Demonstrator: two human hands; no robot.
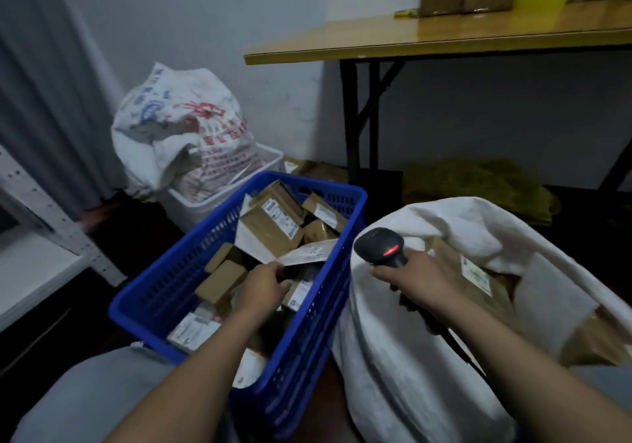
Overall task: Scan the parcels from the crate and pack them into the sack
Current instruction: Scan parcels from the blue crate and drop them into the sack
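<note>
A blue plastic crate [164, 292] stands in front of me, filled with several brown cardboard parcels [273, 223] and flat white mailers. My left hand [265, 288] reaches down into the crate and pinches the edge of a flat white mailer [307, 252]. To the right, my right hand [415, 282] grips a black barcode scanner [381, 246] whose red light glows, held over the left rim of the white sack [393, 357]. The sack's mouth is open, and a brown parcel with a label [475, 275] lies inside it.
A printed white sack [184, 128] sits stuffed in a white bin [212, 203] behind the crate. A wooden folding table [444, 37] with cardboard boxes stands at the back right, green cloth [478, 182] under it. A grey metal shelf [51, 217] is on the left.
</note>
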